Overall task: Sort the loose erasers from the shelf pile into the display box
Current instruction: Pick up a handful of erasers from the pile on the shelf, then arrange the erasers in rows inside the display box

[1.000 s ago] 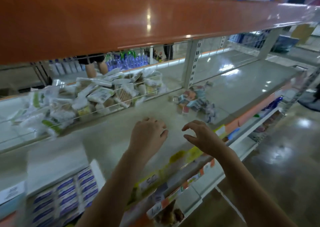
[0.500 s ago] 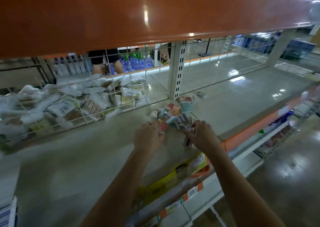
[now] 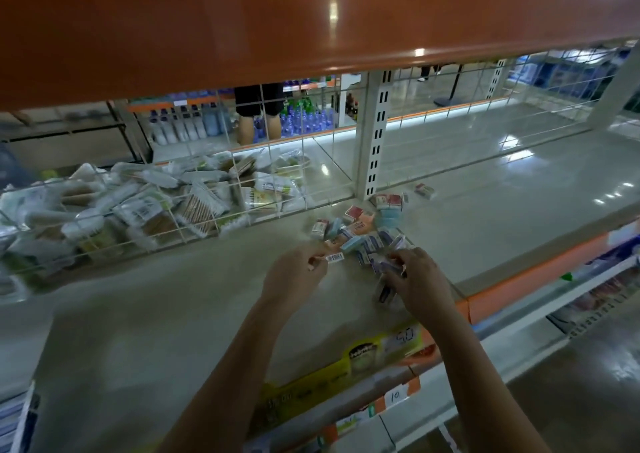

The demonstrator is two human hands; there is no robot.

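since half a second ago both hands have closed in on the near edge of the eraser pile (image 3: 360, 231), and we now hold pieces that then lay loose.

item: loose erasers, small sleeved blocks, heaped on the shelf (image 3: 173, 314) just right of the wire divider (image 3: 207, 217), a few strays near the upright post (image 3: 375, 134).

left hand (image 3: 294, 276): fingers curled, tips pinching one eraser (image 3: 335, 257) with its barcode label up, lifted at the pile's near-left edge.

right hand (image 3: 419, 279): fingers curled over several wrapped erasers (image 3: 384, 265) at the near-right edge; how many we cannot tell, more lie blurred under the palm.

handling, as we judge: light, stiff enough to pinch, slightly rubbery; glossy wrap may slip, so we would take each across its short sides rather than by the film. not fragile; a handful may spill.

display box: not identifiable here; a printed carton edge (image 3: 346, 366) shows at the shelf front.

beyond the divider: bagged cotton buds (image 3: 145, 210).
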